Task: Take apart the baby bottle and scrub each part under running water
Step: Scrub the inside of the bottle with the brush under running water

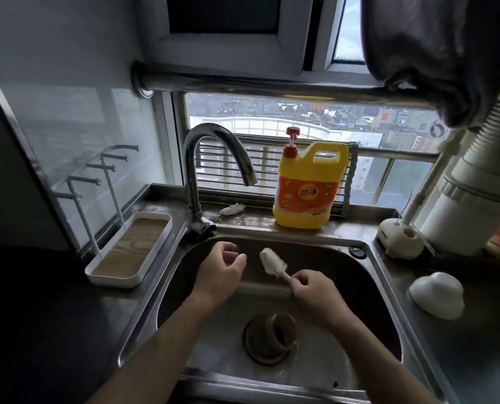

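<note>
Head view: above the sink (pixel 301 233), the right hand (pixel 310 293) pinches the bottle brush (pixel 272 262) by its handle, bristles angled up-left toward the left hand (pixel 222 272), fingers loosely curled, contents indiscernible; a white domed cap (pixel 436 295) lies on the right-hand counter (pixel 476 360).

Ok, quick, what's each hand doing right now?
Left hand: fingers curled, cannot tell if it holds anything.
Right hand: holding the bottle brush by its handle.

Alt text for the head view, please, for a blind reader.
The right hand grips a white bottle brush by its handle over a steel sink; the left hand curls beside it, contents unclear. A yellow detergent jug stands behind.
</note>
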